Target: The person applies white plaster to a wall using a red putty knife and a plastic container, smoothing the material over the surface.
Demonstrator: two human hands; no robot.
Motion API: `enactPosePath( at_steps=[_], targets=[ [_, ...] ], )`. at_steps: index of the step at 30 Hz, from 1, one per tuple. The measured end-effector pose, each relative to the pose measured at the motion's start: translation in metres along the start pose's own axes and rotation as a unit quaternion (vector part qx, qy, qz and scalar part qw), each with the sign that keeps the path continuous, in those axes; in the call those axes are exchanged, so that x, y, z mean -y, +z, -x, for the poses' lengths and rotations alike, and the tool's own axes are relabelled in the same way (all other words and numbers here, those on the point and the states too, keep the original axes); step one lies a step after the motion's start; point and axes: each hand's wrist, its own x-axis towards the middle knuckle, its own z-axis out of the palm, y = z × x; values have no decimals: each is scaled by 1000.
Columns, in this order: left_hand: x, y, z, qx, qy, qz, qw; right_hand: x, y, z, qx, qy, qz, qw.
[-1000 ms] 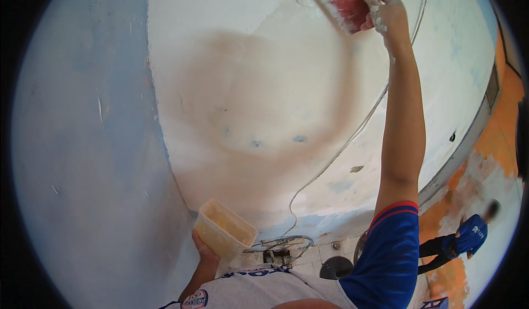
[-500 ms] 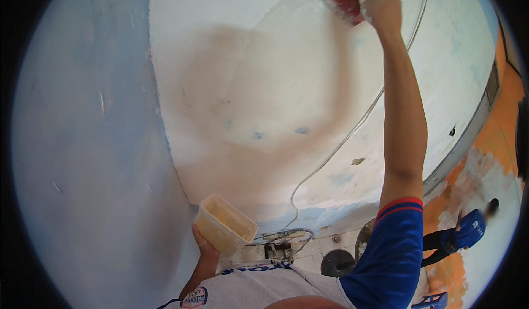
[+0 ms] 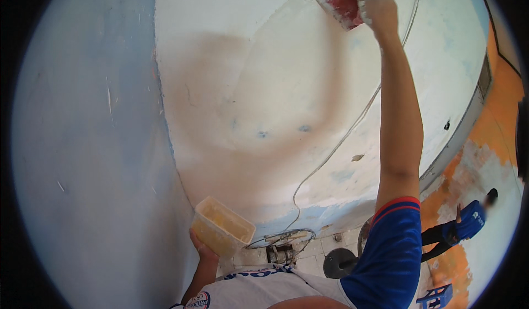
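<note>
My right hand [image 3: 378, 10], smeared with white, reaches high and grips a red putty spreader [image 3: 340, 3]. Its blade lies against the white wall [image 3: 286, 83], and pale filler coats its face and lower edge. A slightly different, freshly coated patch shows on the wall to the left of the blade. Low on the left, my left hand [image 3: 204, 247] holds a translucent rectangular plastic tub [image 3: 223, 229] from its side and underneath. Yellowish-white residue clings to the tub's inside; how much filler it holds I cannot tell.
A bluish wall [image 3: 88, 144] meets the white one at a corner on the left. A loose cable [image 3: 330, 153] hangs down the wall toward a coil near the floor. A dark round object [image 3: 339, 262] stands below. At far right is a person in blue [image 3: 468, 221] near a blue stool [image 3: 435, 296].
The spreader and my right hand have shifted slightly down and left in view. The whole scene has also moved a little, and the tub stays in my left hand.
</note>
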Motion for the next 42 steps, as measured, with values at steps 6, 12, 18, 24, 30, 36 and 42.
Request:
enactPosePath(
  at_steps=[6,12,18,24,30,36,42],
  targets=[
    [-11,11,9,-13,16,-15,1000,15,-13,6,18,90,-36,995],
    [-18,1,12,-19,10,3,1000,21,9,19,22,58,-10,998],
    [-16,-18,7,-40,27,-22,999,29,-6,25,-1,17,-1,1000],
    [-16,-21,7,-16,7,19,1000,26,-12,23,15,70,-33,997],
    [-20,1,9,-18,-2,-20,1000,21,-4,23,22,63,7,998],
    [-22,1,3,-30,-12,16,999,24,-9,17,35,82,-19,996],
    [-35,34,0,4,13,28,1000,41,-7,24,-53,-15,11,998]
  ],
)
